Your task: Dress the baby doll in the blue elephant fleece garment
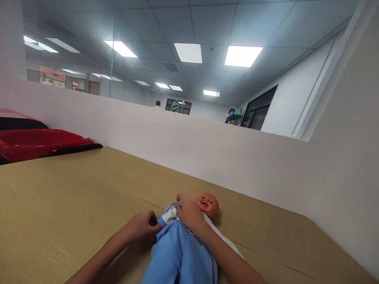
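A baby doll lies on its back on the table, head toward the wall. It wears blue pants and a white top with blue at the edge. My left hand is at the doll's side, thumb and fingers pinched on the blue cloth near the waist. Across the doll's chest reaches my right hand, its fingers closed on the blue-edged cloth of the top by the shoulder. Its fingertips are partly hidden, and my right forearm covers part of the doll's body.
The wooden table has a seam running across it. A red plastic tub stands at the far left. Behind the table rises a low white wall with glass above. A person is visible far beyond it.
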`<state>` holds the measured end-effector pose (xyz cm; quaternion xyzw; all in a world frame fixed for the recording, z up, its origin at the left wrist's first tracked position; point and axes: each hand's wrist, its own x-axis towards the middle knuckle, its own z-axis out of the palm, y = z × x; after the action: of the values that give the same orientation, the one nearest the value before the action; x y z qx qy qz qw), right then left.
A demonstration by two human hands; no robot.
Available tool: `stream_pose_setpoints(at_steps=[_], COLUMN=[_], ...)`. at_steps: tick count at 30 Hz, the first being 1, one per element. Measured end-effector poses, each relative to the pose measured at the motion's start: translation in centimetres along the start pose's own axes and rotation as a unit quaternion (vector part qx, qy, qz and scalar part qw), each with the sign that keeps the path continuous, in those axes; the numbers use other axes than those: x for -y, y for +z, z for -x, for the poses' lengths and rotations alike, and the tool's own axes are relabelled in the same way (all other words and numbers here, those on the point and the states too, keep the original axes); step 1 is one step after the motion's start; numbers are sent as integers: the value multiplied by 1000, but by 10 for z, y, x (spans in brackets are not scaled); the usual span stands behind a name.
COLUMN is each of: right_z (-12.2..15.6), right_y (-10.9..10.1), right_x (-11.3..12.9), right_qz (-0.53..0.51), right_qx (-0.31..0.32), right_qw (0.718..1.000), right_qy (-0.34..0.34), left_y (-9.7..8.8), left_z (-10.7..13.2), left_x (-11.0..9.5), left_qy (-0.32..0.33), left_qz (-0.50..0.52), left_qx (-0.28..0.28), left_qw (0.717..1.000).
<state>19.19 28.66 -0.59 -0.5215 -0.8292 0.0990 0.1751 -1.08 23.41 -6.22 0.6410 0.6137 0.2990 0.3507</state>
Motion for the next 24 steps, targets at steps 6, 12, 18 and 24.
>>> stream_pose_setpoints(at_steps=[6,12,18,24], right_z=[-14,-32,-23,2], right_y=[4,2,-4,-22], right_x=[-18,-33,-33,-36], right_qz=[47,74,119,162], right_qx=[-36,-65,-101,-121], right_qw=[998,990,982,975], right_qy=[32,99,102,90], left_y=[-1,-6,-22,-36], left_z=[2,5,1,-5], left_x=[-12,-11,-1,5], left_qy=[96,259,288,212], left_qz=[-50,-56,-12,75], left_qx=[-65,-102,-177,-205], left_qw=[992,959,941,953])
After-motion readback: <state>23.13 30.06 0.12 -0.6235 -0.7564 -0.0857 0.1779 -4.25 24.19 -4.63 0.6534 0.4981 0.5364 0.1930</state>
